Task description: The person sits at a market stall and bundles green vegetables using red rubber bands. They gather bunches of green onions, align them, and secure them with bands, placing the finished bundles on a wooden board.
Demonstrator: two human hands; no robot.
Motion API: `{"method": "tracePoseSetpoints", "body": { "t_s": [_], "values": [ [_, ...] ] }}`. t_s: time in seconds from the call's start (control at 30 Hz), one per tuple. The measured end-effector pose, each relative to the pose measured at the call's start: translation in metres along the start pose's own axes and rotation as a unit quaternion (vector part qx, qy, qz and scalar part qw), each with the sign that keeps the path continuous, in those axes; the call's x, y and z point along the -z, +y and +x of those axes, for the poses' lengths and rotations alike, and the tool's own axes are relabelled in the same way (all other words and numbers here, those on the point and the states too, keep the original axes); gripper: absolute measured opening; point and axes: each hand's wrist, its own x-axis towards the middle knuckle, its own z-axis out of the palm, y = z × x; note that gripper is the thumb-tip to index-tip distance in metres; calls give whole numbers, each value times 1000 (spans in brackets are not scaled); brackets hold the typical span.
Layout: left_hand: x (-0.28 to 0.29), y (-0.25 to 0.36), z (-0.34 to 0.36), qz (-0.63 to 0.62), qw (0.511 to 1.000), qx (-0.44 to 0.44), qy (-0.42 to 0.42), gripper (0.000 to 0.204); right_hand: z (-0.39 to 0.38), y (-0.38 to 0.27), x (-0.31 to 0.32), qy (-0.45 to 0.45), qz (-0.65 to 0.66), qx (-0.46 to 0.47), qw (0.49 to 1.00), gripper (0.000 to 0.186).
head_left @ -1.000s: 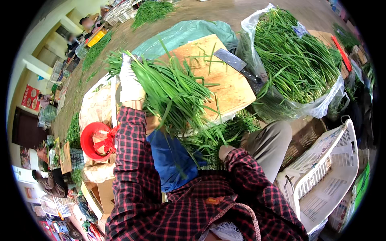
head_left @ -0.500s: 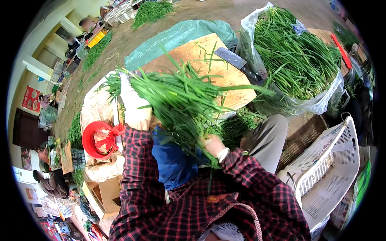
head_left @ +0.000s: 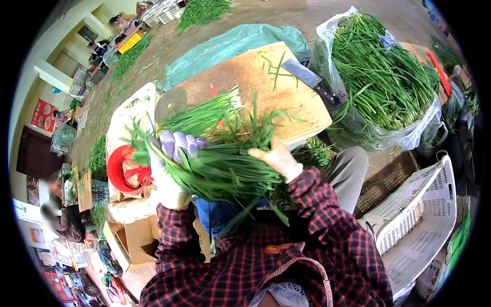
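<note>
A loose bunch of long green chives [head_left: 225, 176] lies across my two hands above my lap. My left hand [head_left: 173, 166], in a white glove with purple-grey fingers, wraps round its leafy left part. At the right end my right hand [head_left: 280, 159], in a thin pale glove, grips the bunch, its thumb on top and other fingers hidden beneath. Just beyond, a neater bunch of chives [head_left: 204, 112] with pale cut ends rests on the wooden board [head_left: 299, 110]. A cleaver [head_left: 303, 74] with a black handle lies at the board's right edge.
Right of the board stands a clear plastic bag [head_left: 404, 135] heaped with chives. A white plastic basket [head_left: 409, 225] sits at my right. At my left are a red bucket [head_left: 116, 169] and a cardboard box [head_left: 135, 240]. Several people work along the left wall.
The held bunch has swung from upright and spread to lying crosswise. My right hand has risen and moved outward; my left fingers now show. The neat bunch on the board has come into sight.
</note>
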Motion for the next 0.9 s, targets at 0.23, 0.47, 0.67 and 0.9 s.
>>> {"method": "tracePoseSetpoints", "body": {
  "t_s": [0.23,0.47,0.67,0.9],
  "values": [
    [7,31,-68,123,992,18,18,44,-17,90,-35,79,-353,-72,930,20],
    [10,37,-79,89,986,-51,-135,46,-32,104,28,-36,-300,-156,940,100],
    [-12,13,-53,-32,946,-11,-323,39,-17,32,-54,-61,-60,135,987,60],
    [-26,27,-45,-78,961,-41,-262,41,-21,102,-8,-26,-456,-101,884,27]
  ]
}}
